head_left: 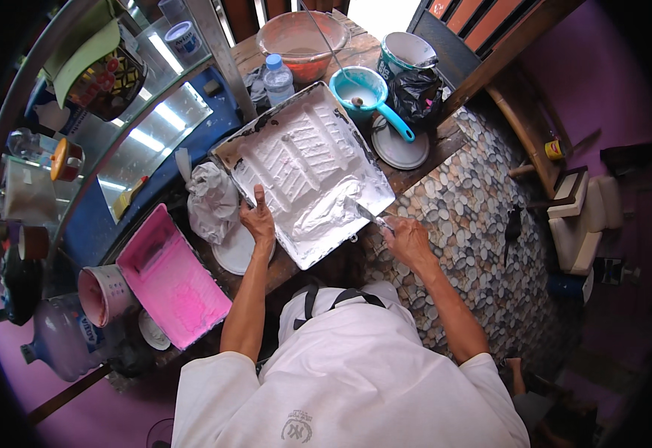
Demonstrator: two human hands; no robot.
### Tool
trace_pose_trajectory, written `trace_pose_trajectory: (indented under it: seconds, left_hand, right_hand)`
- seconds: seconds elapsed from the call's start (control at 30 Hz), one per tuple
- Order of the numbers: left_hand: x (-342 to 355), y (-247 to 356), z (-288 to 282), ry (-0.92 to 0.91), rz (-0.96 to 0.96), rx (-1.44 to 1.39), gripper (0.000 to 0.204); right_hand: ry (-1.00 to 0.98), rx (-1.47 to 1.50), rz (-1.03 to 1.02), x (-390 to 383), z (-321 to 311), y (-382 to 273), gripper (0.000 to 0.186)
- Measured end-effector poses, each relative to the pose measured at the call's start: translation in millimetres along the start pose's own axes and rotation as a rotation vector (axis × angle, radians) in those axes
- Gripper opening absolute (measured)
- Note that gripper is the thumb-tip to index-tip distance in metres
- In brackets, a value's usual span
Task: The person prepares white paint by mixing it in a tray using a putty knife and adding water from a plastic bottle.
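A paint tray (266, 123) coated in thick white paste lies tilted on the wooden table in front of me. My left hand (257, 218) grips its left edge, thumb over the rim and the other fingers mostly hidden underneath. In my right hand (409, 243) is a putty knife (371, 216), held by its handle at the tray's near right corner. Its blade end sits in the white paste (326, 209), which is heaped and smeared there. The ridged bottom farther up carries a thinner coat.
Left stand a pink tray (169, 272), a tied white bag (210, 190) and a glass display case (165, 123). Behind are a water bottle (278, 81), an orange basin (303, 41), a turquoise dipper (359, 89), a paint bucket (406, 54) and a black bag (415, 95).
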State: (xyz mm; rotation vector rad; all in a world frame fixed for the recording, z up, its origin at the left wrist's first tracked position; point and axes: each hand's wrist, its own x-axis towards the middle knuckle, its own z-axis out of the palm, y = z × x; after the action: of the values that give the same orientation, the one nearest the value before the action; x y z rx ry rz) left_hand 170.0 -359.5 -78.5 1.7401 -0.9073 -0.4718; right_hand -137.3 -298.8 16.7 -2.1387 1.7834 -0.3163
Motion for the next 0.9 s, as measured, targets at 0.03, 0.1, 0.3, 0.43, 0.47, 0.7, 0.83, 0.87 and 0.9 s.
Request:
trace_pose_trajectory:
  seconds: [0.03,0.1,0.3,0.43,0.47,0.7,0.83,0.87,0.9]
  left_hand:
    - [1,-6,1,0.004,-0.002,0.000,0.080]
    - [3,-12,2,0.065,0.012,0.001,0.080]
    - [-2,3,2,0.052,0.012,-0.040,0.078]
    - [2,-15,2,0.050,-0.010,0.043,0.079]
    - [2,-17,2,0.044,-0.012,0.035,0.079]
    - [1,-6,3,0.047,0.004,-0.006,0.078]
    - [-1,2,0,0.016,-0.031,0.004,0.079]
    - [-1,3,2,0.033,-0.014,-0.007,0.080]
    - [-1,2,2,0.050,0.001,-0.016,0.081]
  right_hand:
    - [0.002,0.018,0.031,2,-9,-5,0.017]
    - [0.057,0.020,0.044,8,-19,-6,0.017]
    - [0.055,-0.061,0.122,13,4,19,0.019]
    - [0.011,0.072,0.135,6,13,8,0.019]
    - [-0.022,0.120,0.117,2,15,4,0.018]
    - [-0.004,0.188,0.123,-14,12,-36,0.016]
    - [-0.068,0.134,0.023,-24,31,-38,0.015]
    - [-0.094,0.114,-0.009,-25,34,-37,0.015]
    - [-0.098,0.117,-0.009,-25,30,-42,0.015]
